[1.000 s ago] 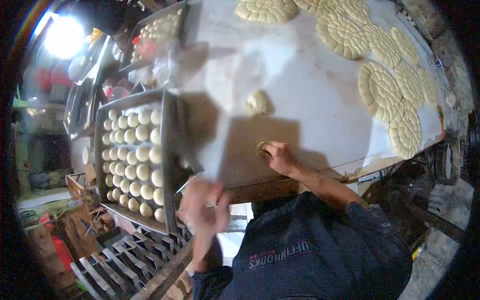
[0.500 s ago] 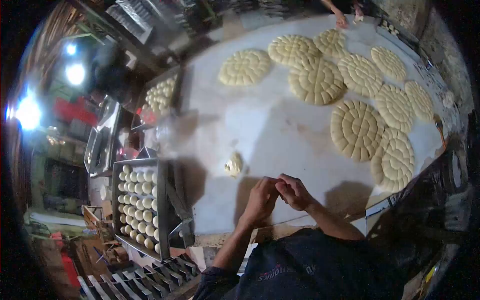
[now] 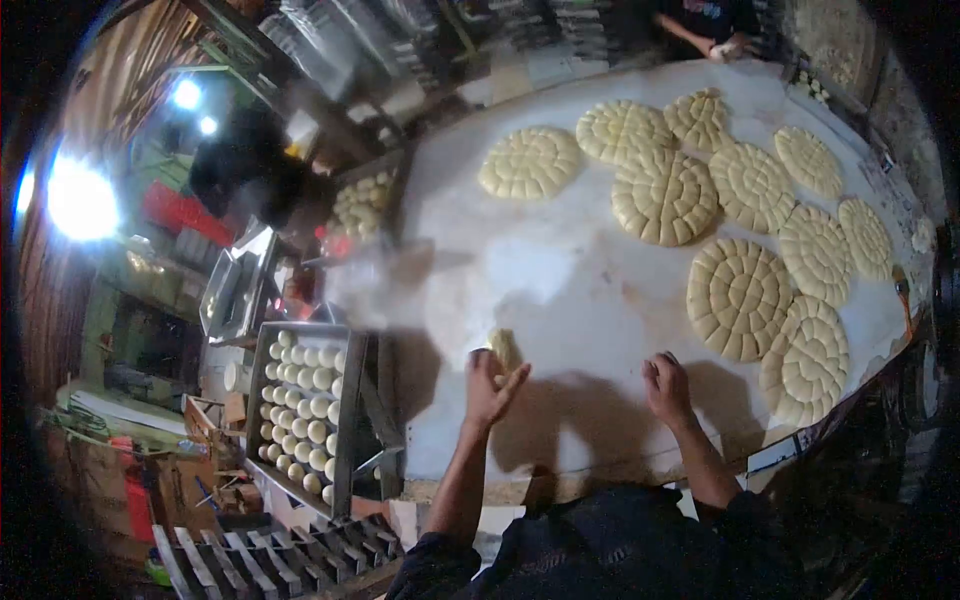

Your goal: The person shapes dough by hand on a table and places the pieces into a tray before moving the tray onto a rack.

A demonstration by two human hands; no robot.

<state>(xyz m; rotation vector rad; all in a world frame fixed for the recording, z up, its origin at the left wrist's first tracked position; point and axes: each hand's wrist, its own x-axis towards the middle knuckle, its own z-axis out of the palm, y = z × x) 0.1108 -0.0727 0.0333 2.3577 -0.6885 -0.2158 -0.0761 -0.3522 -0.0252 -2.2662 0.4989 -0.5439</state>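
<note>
Reaching forward over the white table, my left hand (image 3: 486,392) has its thumb and fingers spread at the near side of a pale yellow, soft-looking lump (image 3: 504,348). Whether the fingertips touch the lump is hard to see. My right hand (image 3: 667,386) hovers apart from it, farther right over the table, its fingers curled in; anything inside them is hidden. Beyond and to the right of it lie several flat dough rounds cut into segments, the closest being a round (image 3: 738,299) and a partly overlapping round (image 3: 806,362).
A metal tray (image 3: 346,430) of round dough balls stands by the table's left edge, with a second tray (image 3: 395,190) of dough pieces behind. Metal slats (image 3: 270,560) lie at lower left. Another person's hands (image 3: 728,48) are at the far edge. A brush-like tool (image 3: 904,300) rests at right.
My hands were together in front of me and have separated; the left went forward to the yellow lump, the right moved to the right. The view has shifted, moving the scene right and down.
</note>
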